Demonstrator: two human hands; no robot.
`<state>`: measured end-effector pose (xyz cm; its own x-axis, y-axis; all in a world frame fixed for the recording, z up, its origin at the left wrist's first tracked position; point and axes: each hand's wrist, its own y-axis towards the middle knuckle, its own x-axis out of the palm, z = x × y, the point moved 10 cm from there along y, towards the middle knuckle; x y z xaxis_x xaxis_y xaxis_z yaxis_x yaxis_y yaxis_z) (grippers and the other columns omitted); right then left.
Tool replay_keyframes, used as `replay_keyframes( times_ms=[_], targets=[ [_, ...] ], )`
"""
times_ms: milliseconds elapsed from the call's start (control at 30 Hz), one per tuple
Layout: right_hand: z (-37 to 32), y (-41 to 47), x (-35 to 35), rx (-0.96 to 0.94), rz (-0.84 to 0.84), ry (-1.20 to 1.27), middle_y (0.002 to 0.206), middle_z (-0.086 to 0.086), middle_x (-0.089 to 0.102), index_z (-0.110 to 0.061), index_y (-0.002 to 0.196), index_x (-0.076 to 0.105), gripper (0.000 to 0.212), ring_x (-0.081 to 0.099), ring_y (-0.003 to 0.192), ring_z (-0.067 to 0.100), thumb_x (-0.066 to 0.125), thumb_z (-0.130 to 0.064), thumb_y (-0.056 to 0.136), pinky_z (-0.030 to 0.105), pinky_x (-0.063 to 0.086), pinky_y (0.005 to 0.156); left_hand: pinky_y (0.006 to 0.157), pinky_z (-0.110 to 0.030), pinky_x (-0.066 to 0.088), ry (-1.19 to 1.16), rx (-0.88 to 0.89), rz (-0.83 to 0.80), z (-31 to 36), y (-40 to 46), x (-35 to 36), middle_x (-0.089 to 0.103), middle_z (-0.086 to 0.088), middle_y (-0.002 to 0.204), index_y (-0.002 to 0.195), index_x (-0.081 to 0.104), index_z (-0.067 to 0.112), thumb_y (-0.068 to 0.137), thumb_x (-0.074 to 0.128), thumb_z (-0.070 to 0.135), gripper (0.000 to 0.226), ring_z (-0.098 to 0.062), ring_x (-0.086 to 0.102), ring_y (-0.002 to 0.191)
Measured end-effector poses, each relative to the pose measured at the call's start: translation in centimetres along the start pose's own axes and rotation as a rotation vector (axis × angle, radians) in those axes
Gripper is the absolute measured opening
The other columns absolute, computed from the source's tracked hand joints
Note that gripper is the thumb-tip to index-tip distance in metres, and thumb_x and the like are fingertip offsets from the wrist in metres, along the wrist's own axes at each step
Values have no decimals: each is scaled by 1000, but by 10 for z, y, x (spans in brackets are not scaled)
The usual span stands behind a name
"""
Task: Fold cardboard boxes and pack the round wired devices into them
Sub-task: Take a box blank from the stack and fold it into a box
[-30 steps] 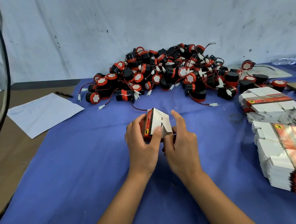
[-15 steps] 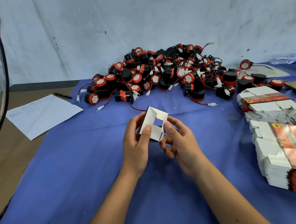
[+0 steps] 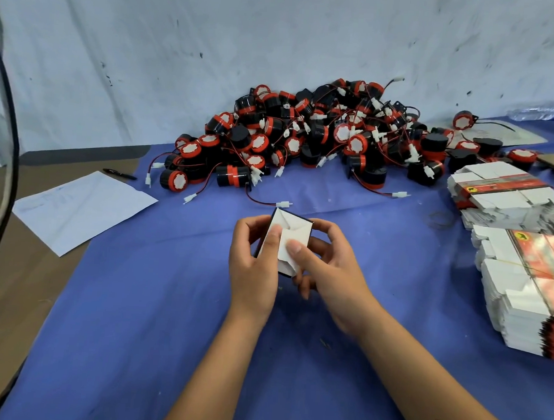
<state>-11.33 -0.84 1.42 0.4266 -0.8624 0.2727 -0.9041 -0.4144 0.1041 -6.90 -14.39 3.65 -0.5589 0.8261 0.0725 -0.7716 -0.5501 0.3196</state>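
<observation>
Our left hand (image 3: 255,260) curls round the small box (image 3: 286,243), thumb flat on its white flaps, while our right hand (image 3: 327,261) pinches it and presses a flap down, likely to close that end. We hold it above the blue cloth (image 3: 153,299), near the heap of round devices (image 3: 306,137).

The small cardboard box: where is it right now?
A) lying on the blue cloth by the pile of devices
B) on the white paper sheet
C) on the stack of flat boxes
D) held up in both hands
D: the left hand and right hand both grip the small cardboard box, thumbs pressing its white flaps.
</observation>
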Motion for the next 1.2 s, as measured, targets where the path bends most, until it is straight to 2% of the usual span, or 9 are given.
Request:
replay_keyframes(
  times_ms=[100, 200, 367, 467, 600, 667, 900, 1067, 1200],
  targets=[
    [1, 1, -4, -8, 40, 15, 107, 18, 70, -20, 130, 50, 42, 56, 57, 24, 72, -21, 95, 31, 49, 47, 75, -28, 55, 60, 67, 6, 7, -4, 4, 68, 1, 105, 105, 59, 22, 105, 52, 34, 14, -11, 68, 93],
    [3, 2, -7, -16, 71, 21, 105, 11, 73, -19, 129, 51, 42, 56, 56, 24, 74, -21, 94, 30, 47, 46, 77, -47, 57, 88, 106, 5, 12, -4, 4, 69, -6, 104, 108, 59, 19, 104, 38, 41, 30, -27, 68, 93],
    [7, 3, -11, -45, 153, 1, 106, 11, 73, -21, 122, 53, 40, 53, 47, 16, 78, -28, 91, 25, 38, 39, 84, -60, 53, 123, 133, 21, 14, -8, 6, 68, -8, 107, 112, 59, 14, 104, 37, 40, 35, -33, 66, 98],
    [9, 4, -17, -29, 198, 7, 101, 12, 73, -21, 119, 55, 46, 55, 48, 12, 84, -32, 84, 23, 36, 39, 85, -55, 55, 123, 121, 3, 12, -9, 11, 68, -5, 107, 112, 59, 15, 104, 37, 41, 36, -30, 66, 99],
    [13, 5, -13, 19, 111, 40, 77, 7, 66, -7, 116, 55, 58, 44, 46, 13, 82, -41, 78, 25, 34, 40, 72, -22, 54, 58, 60, -3, 5, -6, 11, 72, 16, 94, 103, 60, 23, 106, 34, 38, 30, -5, 68, 84],
    [14, 6, -5, 38, 19, 92, 77, 6, 61, -5, 117, 63, 49, 43, 51, 13, 78, -36, 83, 26, 38, 43, 69, -17, 52, 59, 61, -1, 5, -5, 9, 71, 19, 89, 101, 60, 23, 107, 34, 35, 30, -1, 65, 78],
    [10, 5, 0, 38, -46, 81, 95, 15, 69, -11, 120, 69, 33, 55, 63, 18, 71, -26, 91, 29, 52, 54, 69, -28, 55, 94, 95, 10, 12, -6, 7, 72, 12, 93, 101, 61, 23, 105, 36, 38, 29, -10, 68, 82],
    [13, 4, -2, 47, 5, 88, 90, 9, 72, -9, 116, 70, 18, 58, 65, 18, 65, -11, 98, 27, 50, 53, 80, -49, 55, 210, 161, 2, 17, -8, 7, 69, -1, 100, 104, 61, 16, 105, 35, 37, 34, -25, 67, 92],
    [16, 5, -6, 51, 41, 56, 90, 12, 72, -10, 107, 73, 14, 60, 70, 23, 64, -8, 97, 30, 49, 52, 87, -37, 52, 316, 284, -8, 31, -14, 13, 64, 2, 107, 105, 59, 22, 107, 38, 30, 23, -15, 62, 101]
  ],
)
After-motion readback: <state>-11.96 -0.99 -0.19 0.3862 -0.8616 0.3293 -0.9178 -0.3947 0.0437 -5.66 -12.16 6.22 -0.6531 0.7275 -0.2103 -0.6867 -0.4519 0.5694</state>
